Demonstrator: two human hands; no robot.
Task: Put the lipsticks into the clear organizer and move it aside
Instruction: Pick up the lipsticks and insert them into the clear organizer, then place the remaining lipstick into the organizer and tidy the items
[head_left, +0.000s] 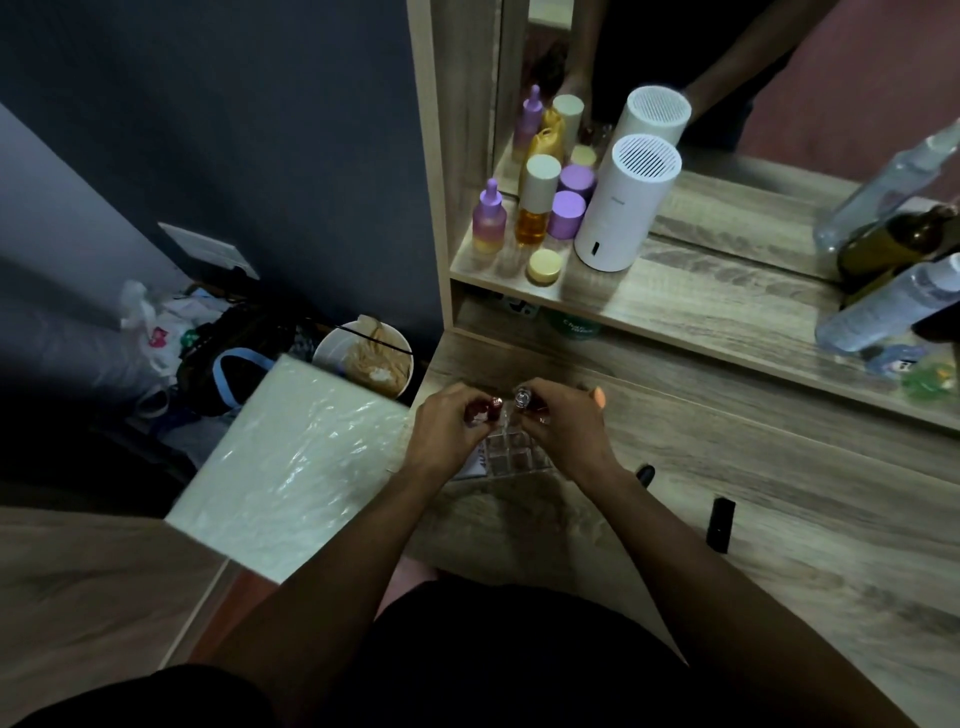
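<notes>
The clear organizer (511, 451), a gridded acrylic box, stands on the wooden vanity top just below both my hands. My left hand (451, 427) is closed on a dark red lipstick (485, 410) held over the organizer's left side. My right hand (566, 423) grips a lipstick with a silver cap (523, 400) above the organizer's back cells. Two black lipsticks lie loose on the table to the right: one (645, 474) partly hidden behind my right forearm, the other (721, 524) further right.
A raised shelf behind holds purple and amber bottles (535, 208), a yellow-lidded jar (544, 266) and a white cylindrical device (626, 202) before a mirror. Clear spray bottles (888, 306) lean at right. A plastic-wrapped white board (291, 457) sits left of the table edge.
</notes>
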